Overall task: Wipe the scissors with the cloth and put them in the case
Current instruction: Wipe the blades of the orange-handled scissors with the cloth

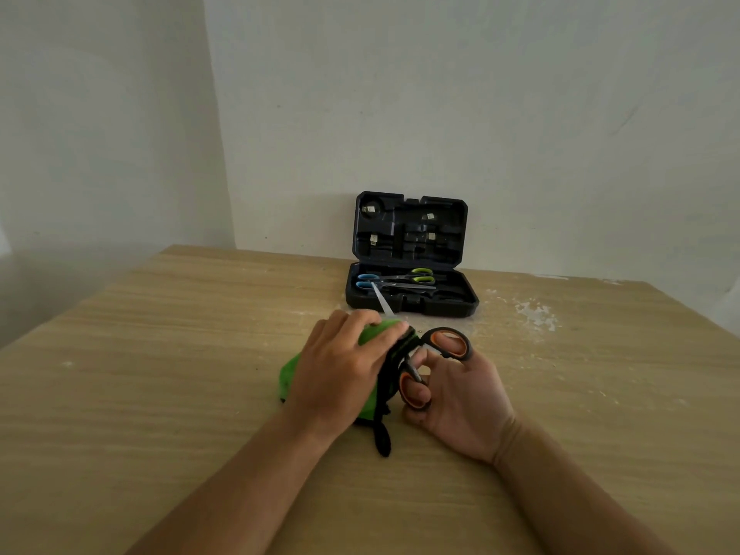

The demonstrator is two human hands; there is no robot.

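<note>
Orange-handled scissors (434, 356) held above the table (160, 374), mid-frame, just in front of the case (412, 274). Long axis runs diagonally – handles toward the near right, blade tip (383, 303) pointing far-left toward the case. Only the tip shows; rest of the blades is wrapped in the green cloth (380, 332).

Right hand (460, 390): palm up, fingers curled through the handle loops, thumb in the near loop – firm grip on the scissors.

Left hand (344, 362): closed over the cloth, clamping it round the blades. Cloth has a black edge w/ a black strap (382, 438) trailing onto the table.

Case: black, open, lid upright against the wall (520, 114). Base holds 2 pairs – green-handled scissors (420, 276) and blue-handled scissors (368, 282), lying approx. left-right.
</note>
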